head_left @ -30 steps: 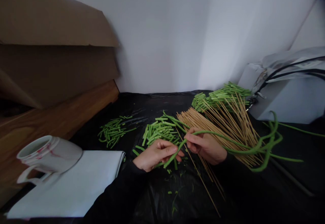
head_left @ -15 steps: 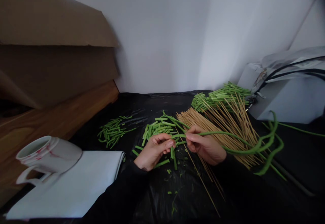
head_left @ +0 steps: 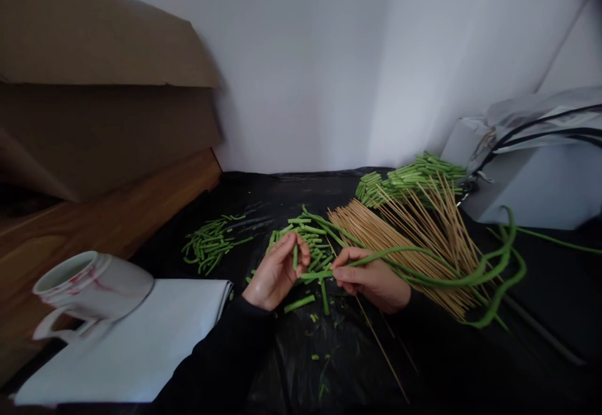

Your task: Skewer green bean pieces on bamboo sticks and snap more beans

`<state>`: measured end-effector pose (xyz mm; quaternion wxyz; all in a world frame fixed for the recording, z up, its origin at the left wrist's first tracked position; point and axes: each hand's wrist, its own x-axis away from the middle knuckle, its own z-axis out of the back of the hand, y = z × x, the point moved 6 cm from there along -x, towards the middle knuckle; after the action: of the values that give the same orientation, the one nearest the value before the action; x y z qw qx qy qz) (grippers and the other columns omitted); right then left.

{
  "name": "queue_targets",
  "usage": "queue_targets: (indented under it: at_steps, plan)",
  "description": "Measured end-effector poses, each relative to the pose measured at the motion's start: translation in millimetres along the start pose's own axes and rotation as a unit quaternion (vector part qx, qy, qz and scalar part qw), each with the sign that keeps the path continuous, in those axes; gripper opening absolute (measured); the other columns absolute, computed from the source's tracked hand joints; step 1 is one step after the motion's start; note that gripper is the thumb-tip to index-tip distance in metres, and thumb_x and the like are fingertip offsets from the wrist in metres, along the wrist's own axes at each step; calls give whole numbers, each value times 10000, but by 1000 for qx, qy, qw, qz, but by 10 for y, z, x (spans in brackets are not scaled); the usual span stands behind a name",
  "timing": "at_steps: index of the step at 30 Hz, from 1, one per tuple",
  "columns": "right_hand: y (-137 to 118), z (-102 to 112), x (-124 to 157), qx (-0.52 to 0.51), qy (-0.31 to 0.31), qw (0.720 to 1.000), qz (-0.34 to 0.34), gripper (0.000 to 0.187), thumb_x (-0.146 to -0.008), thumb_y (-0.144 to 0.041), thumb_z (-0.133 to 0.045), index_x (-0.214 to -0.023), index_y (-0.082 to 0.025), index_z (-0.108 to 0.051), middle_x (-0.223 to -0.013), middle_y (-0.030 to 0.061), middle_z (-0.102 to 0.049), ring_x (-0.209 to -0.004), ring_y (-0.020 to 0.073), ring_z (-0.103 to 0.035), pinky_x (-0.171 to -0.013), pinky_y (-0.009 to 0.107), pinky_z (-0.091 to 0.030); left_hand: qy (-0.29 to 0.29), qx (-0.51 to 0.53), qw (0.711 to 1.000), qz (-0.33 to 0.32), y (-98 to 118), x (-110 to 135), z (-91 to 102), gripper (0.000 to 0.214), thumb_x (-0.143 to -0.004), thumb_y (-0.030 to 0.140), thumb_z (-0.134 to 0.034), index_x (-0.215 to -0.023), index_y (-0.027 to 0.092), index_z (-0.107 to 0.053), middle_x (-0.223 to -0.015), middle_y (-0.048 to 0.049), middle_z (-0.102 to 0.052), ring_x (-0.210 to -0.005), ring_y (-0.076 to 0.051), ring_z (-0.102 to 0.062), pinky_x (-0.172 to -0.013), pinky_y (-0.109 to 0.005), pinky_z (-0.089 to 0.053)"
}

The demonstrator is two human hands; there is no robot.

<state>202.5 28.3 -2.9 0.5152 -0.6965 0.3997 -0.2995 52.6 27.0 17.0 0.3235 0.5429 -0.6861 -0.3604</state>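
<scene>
My right hand (head_left: 371, 280) pinches a long, thin green yardlong bean (head_left: 451, 274) near its end. The bean runs right across a bundle of bamboo skewers (head_left: 399, 236) and curls loosely beyond them. My left hand (head_left: 276, 274) is turned up just left of the bean's tip, with a short cut bean piece (head_left: 295, 256) standing between its fingers. Beneath and behind that hand lies a heap of cut green bean pieces (head_left: 301, 239). A few loose pieces lie near both hands, including one (head_left: 300, 303) just below them.
Everything lies on a crinkled black plastic sheet (head_left: 291, 352). Further bean heaps lie at left (head_left: 211, 244) and back right (head_left: 404, 180). A white mug (head_left: 89, 283) on its side rests by white folded material (head_left: 126, 340). A cardboard box (head_left: 94, 45), wooden edge (head_left: 108, 214) and pale bag (head_left: 531, 183) border the area.
My left hand has moved left and turned upward, now apart from the long bean and holding a short piece. My right hand has shifted slightly left and down with the bean.
</scene>
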Motion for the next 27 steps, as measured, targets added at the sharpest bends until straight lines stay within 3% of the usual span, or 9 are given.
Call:
queue_targets:
  at_steps: [3,8,11,16,22,27]
  plan:
    - [-1,3,4,14,-11,1000,-2,213,-684,-311,-782,-724,-152,-645,-563,-19,-613,-446,60,-484,-430,190,-326,-50,-131,990,34,-74,48,-88,312,-846,441,-619,-836,129,-617,-641,20,-510,-447,-29,-312,-371,-147,-157]
    - [15,-8,-9,9,-19,1000,-5,245,-669,-311,-796,-753,-163,-619,-577,-25,-617,-456,63,-498,-428,181,-329,-109,-276,949,110,-235,105,-85,366,-721,457,-742,-816,119,-639,-548,73,-382,-442,-31,-239,-392,-186,-139]
    - [4,0,-20,-28,-11,999,-20,287,-655,-332,-807,-782,-173,-605,-563,-35,-613,-443,55,-491,-420,166,-325,-124,-276,943,139,-266,113,-70,361,-700,440,-761,-824,122,-644,-550,70,-424,-426,-30,-236,-387,-200,-130]
    - [-90,133,-36,-135,59,989,-11,273,-691,-380,-772,-742,-176,-597,-512,-41,-596,-415,49,-482,-424,159,-334,-124,-254,947,152,-252,110,-74,328,-683,405,-777,-778,130,-627,-515,83,-404,-416,-31,-210,-381,-207,-86]
    - [-102,144,-31,-137,66,988,-13,264,-677,-365,-786,-702,-174,-605,-510,-39,-599,-407,43,-485,-418,145,-335,-137,-261,941,170,-274,135,-92,359,-687,417,-773,-856,115,-678,-535,68,-442,-417,-32,-232,-389,-211,-109]
    - [-100,137,-18,-132,70,989,-7,258,-684,-358,-783,-715,-172,-606,-513,-38,-596,-417,47,-484,-422,149,-338,-127,-266,944,148,-273,116,-81,337,-697,427,-766,-790,118,-666,-521,66,-427,-425,-33,-241,-403,-212,-117]
